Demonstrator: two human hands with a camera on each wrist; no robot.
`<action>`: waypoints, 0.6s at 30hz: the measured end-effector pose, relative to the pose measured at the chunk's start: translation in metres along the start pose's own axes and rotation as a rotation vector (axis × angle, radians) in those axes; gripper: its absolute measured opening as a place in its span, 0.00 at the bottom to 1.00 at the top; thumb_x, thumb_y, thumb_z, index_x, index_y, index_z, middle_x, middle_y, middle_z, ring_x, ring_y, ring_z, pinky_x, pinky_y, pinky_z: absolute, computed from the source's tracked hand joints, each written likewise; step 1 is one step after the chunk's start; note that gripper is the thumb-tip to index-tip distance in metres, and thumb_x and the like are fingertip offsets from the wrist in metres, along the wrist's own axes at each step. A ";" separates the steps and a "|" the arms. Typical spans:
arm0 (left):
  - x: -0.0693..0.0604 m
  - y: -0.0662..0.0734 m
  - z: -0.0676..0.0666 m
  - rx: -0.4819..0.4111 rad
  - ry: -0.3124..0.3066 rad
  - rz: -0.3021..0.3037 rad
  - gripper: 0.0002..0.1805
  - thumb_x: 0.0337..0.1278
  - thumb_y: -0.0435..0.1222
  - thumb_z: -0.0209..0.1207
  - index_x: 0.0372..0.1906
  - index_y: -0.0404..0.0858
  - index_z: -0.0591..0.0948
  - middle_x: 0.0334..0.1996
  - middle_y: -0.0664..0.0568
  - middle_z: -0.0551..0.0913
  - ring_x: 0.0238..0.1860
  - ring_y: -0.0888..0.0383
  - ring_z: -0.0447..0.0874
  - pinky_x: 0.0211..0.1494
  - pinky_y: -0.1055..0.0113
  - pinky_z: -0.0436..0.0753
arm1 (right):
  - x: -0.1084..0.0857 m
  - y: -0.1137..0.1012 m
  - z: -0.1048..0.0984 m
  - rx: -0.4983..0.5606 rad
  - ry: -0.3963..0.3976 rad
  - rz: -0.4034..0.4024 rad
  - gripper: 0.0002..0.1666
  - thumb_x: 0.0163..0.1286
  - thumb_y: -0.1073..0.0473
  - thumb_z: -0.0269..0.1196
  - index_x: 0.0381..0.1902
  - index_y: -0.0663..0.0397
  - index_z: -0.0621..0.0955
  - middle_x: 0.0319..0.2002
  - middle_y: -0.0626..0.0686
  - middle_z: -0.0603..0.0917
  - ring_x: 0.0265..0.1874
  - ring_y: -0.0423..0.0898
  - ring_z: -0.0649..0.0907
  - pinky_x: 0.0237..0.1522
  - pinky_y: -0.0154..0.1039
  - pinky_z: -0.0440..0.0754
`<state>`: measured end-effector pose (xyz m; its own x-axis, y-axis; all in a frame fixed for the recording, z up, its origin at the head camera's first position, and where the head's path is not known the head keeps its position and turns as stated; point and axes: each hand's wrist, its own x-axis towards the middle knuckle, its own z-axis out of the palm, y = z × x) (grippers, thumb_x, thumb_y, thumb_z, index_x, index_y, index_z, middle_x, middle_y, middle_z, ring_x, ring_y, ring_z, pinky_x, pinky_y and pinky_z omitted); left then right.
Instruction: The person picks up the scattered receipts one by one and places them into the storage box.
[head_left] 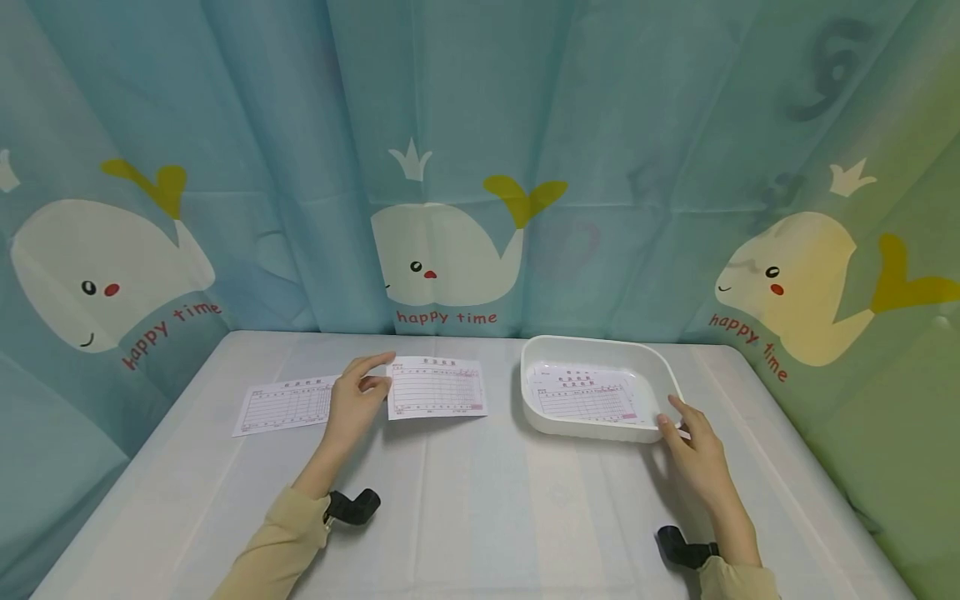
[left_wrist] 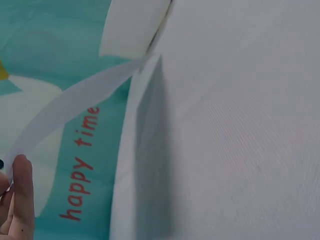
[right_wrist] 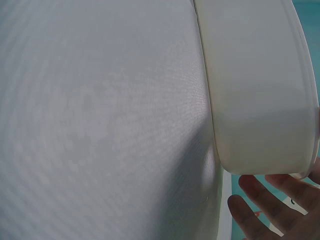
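Observation:
My left hand (head_left: 360,396) pinches the left edge of a printed paper form (head_left: 437,387), raised above the table; in the left wrist view the sheet (left_wrist: 75,105) appears nearly edge-on and bowed. A second printed form (head_left: 285,404) lies flat to the left, partly hidden behind the left hand. On the right stands a white plastic tray (head_left: 592,430) with several similar forms (head_left: 585,400) overlapping inside. My right hand (head_left: 697,446) grips the tray's near right corner, thumb at the rim. From the right wrist, the fingers (right_wrist: 262,200) show at the tray's end wall (right_wrist: 260,100).
A pale cloth covers the table (head_left: 480,517). Behind it hangs a blue-green curtain (head_left: 637,275) with white whales and lettering, which also runs along both sides. Each wrist wears a black camera mount, one on the left (head_left: 356,506) and one on the right (head_left: 682,548).

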<state>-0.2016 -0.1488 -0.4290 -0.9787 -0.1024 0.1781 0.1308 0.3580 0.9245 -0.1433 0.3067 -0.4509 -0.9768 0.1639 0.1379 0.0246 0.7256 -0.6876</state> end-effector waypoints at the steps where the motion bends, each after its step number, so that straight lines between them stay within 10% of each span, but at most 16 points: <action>1: -0.001 0.002 0.000 -0.004 0.000 -0.001 0.21 0.61 0.26 0.54 0.60 0.39 0.77 0.59 0.46 0.75 0.50 0.47 0.81 0.41 0.82 0.78 | 0.000 0.000 0.000 0.002 0.000 0.002 0.35 0.76 0.48 0.48 0.71 0.65 0.60 0.67 0.72 0.62 0.58 0.66 0.68 0.61 0.65 0.69; 18: -0.011 0.035 0.010 -0.104 0.019 0.075 0.22 0.58 0.23 0.57 0.58 0.37 0.79 0.55 0.46 0.77 0.40 0.69 0.78 0.46 0.80 0.79 | 0.000 -0.001 0.000 0.001 -0.005 -0.002 0.35 0.76 0.49 0.49 0.71 0.66 0.59 0.67 0.72 0.61 0.58 0.66 0.68 0.61 0.65 0.69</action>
<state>-0.1878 -0.1256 -0.4025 -0.9624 -0.0970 0.2536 0.2204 0.2668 0.9382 -0.1431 0.3062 -0.4501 -0.9779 0.1587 0.1360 0.0220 0.7251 -0.6883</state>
